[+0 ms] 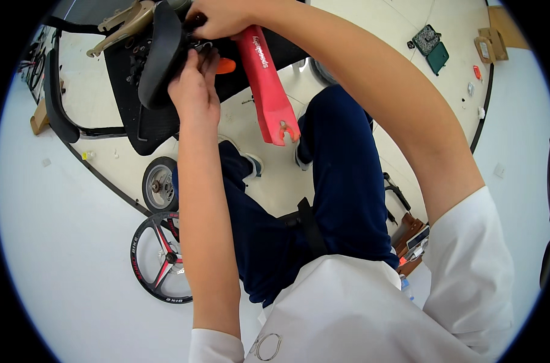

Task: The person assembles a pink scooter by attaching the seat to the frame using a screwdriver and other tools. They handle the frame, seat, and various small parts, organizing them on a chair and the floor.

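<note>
A black bicycle saddle [161, 57] stands on its side at the chair's edge. My left hand [196, 88] comes up from below, its thumb and curled fingers closed at the metal fittings on the saddle's underside. Over the same spot, my right hand [223, 18] is bent in from the right, fingers pinched together near a dark part. What its fingertips hold is hidden. Below the right wrist, a red bicycle frame part [266, 88] slants down toward my legs, with a slotted end. An orange handle [225, 65] shows beside the left fingers.
The black chair seat [144, 130] carries a beige metal bracket [126, 24], small dark parts and a hex key [140, 124]. A small wheel [160, 184] and a larger spoked wheel [169, 258] stand at left. An open green tool case [435, 57] lies on the floor at far right.
</note>
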Action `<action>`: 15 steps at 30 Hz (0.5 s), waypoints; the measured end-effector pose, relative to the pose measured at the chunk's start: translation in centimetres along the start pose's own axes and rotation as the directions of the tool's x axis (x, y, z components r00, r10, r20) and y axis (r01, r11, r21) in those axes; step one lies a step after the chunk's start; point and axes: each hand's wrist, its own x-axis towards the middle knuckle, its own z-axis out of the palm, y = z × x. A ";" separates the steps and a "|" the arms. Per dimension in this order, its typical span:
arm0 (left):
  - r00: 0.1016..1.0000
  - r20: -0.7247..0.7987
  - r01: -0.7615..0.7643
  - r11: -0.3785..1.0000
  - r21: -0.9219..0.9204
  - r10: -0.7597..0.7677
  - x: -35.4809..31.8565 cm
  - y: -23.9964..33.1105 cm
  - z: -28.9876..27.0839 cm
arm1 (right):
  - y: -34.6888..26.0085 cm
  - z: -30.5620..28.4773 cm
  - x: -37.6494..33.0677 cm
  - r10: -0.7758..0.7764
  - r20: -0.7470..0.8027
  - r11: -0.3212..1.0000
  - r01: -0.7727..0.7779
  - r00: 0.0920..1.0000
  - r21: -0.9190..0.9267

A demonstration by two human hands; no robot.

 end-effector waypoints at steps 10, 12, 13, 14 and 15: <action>0.997 -0.063 -0.042 0.999 0.032 0.044 2.0 -0.4 1.4 | 1.5 2.4 3.2 -0.040 -0.079 0.983 0.054 0.996 0.177; 0.993 -0.120 -0.012 1.000 0.025 0.015 2.1 -0.1 2.0 | 1.7 2.1 3.5 -0.050 -0.098 0.984 0.066 0.994 0.166; 0.989 -0.150 0.001 1.000 0.020 0.002 2.2 0.1 2.3 | 1.5 1.8 3.4 -0.039 -0.088 0.983 0.054 0.995 0.174; 0.987 -0.157 -0.019 1.000 0.024 0.023 2.6 -0.2 2.1 | 1.5 1.5 3.1 -0.028 -0.079 0.982 0.042 0.996 0.182; 0.986 -0.163 -0.038 0.999 0.026 0.042 3.0 -0.5 2.3 | 1.4 1.2 2.8 -0.017 -0.069 0.982 0.030 0.997 0.188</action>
